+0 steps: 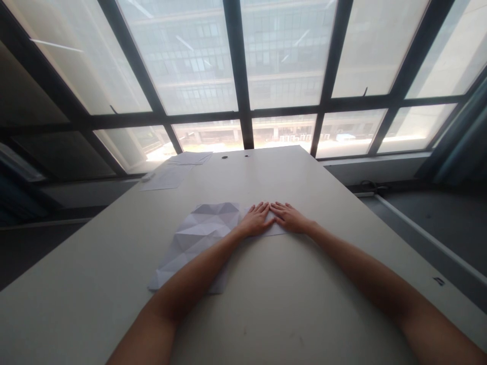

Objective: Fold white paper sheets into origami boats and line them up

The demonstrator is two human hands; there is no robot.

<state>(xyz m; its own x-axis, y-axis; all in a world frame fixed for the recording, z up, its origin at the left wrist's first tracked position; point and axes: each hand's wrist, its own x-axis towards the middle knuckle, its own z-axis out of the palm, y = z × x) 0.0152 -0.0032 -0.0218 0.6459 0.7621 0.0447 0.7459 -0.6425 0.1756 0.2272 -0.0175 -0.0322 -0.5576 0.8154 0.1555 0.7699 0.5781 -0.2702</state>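
Note:
My left hand and my right hand lie flat side by side on a small white sheet of paper, fingers stretched out and fingertips nearly touching. Most of that sheet is hidden under the hands. Just to the left lies a larger white sheet creased into many triangular facets; my left forearm crosses its near right corner. Everything rests on a pale table.
At the table's far left lie several loose sheets of paper. Two small dark round spots sit near the far edge. Beyond the table is a large window with dark frames. The floor drops away on the right.

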